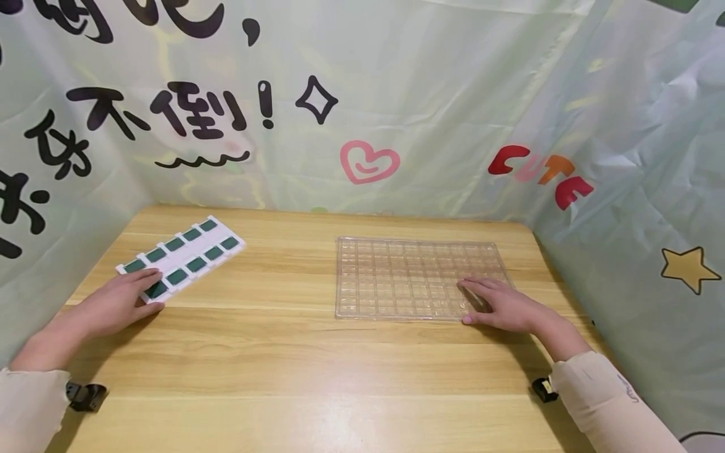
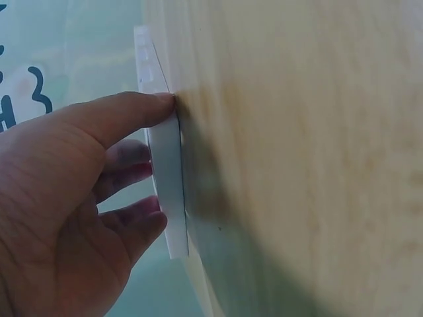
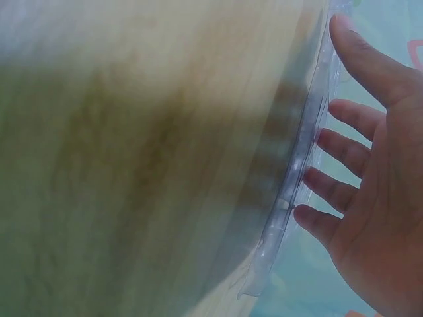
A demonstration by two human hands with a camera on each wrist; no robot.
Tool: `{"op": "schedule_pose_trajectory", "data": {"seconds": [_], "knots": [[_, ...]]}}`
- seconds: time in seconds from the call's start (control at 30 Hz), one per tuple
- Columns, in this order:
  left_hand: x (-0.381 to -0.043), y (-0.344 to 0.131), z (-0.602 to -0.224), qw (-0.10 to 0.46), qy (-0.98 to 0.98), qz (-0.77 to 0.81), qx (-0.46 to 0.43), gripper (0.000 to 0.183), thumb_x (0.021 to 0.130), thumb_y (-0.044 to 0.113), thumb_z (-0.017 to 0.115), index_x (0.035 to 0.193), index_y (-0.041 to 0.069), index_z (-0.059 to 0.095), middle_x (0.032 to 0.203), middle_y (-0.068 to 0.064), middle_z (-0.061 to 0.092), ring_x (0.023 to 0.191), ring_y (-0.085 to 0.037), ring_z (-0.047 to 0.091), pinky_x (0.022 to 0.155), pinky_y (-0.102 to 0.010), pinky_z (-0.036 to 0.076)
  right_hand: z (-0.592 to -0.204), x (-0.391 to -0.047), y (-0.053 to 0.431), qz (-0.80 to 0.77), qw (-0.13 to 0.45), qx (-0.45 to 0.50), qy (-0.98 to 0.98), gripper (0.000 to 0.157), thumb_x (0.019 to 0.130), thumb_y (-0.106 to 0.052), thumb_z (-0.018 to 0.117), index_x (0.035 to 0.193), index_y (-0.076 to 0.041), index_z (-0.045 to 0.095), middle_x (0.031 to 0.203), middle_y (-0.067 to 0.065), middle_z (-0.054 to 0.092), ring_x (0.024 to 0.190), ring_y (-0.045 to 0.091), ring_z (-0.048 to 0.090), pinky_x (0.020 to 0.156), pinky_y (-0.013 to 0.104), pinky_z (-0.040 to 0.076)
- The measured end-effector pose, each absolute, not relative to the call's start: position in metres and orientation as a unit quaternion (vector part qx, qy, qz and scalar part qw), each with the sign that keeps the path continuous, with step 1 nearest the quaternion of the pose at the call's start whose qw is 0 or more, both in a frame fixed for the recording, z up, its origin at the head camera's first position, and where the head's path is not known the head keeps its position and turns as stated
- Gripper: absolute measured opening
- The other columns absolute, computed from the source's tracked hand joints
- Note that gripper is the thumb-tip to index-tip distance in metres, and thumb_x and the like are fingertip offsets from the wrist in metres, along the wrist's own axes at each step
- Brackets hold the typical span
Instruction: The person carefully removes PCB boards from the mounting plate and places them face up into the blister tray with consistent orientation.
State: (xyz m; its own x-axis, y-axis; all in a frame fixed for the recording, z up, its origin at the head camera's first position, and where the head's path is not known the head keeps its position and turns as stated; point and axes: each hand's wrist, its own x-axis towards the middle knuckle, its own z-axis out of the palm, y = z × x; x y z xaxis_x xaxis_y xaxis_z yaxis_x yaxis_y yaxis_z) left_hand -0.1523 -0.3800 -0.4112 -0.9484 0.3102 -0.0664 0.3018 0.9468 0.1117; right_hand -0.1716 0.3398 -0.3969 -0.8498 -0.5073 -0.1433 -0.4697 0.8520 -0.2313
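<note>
On the left side of the table lies a long white tray (image 1: 195, 257) with two rows of dark green rectangular pieces (image 1: 177, 277), set at a slant. My left hand (image 1: 116, 302) rests on its near end, fingers over the top and thumb at the near edge. In the left wrist view the white tray (image 2: 166, 178) appears edge-on, with the thumb and fingertips touching it. Right of centre lies a clear plastic tray (image 1: 391, 277) divided into a grid of small compartments. My right hand (image 1: 504, 305) rests on its near right corner, fingers loosely spread in the right wrist view.
Both trays lie on a light wood table (image 1: 272, 365). A pale printed cloth (image 1: 442, 113) with writing, a heart and a star hangs behind and along both sides. Each sleeve carries a small black wrist device (image 1: 86, 397) near the cuff.
</note>
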Motion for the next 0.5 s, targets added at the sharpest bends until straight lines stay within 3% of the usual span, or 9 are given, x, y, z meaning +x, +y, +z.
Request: {"op": "schedule_pose_trajectory", "data": {"seconds": [0.5], "knots": [[-0.148,-0.363,-0.409,0.037,0.981,0.061,0.182,0.069,0.086,0.027,0.075,0.136,-0.012,0.048,0.137,-0.036,0.042,0.121,-0.056,0.041,0.099,-0.066,0.035,-0.391,-0.172,0.330,-0.093,0.096,-0.253,0.958,0.089,0.086,-0.064,0.061,0.150,-0.006,0.039,0.151,0.020,0.037,0.136,0.046,0.032,0.106,0.065,0.026]]}}
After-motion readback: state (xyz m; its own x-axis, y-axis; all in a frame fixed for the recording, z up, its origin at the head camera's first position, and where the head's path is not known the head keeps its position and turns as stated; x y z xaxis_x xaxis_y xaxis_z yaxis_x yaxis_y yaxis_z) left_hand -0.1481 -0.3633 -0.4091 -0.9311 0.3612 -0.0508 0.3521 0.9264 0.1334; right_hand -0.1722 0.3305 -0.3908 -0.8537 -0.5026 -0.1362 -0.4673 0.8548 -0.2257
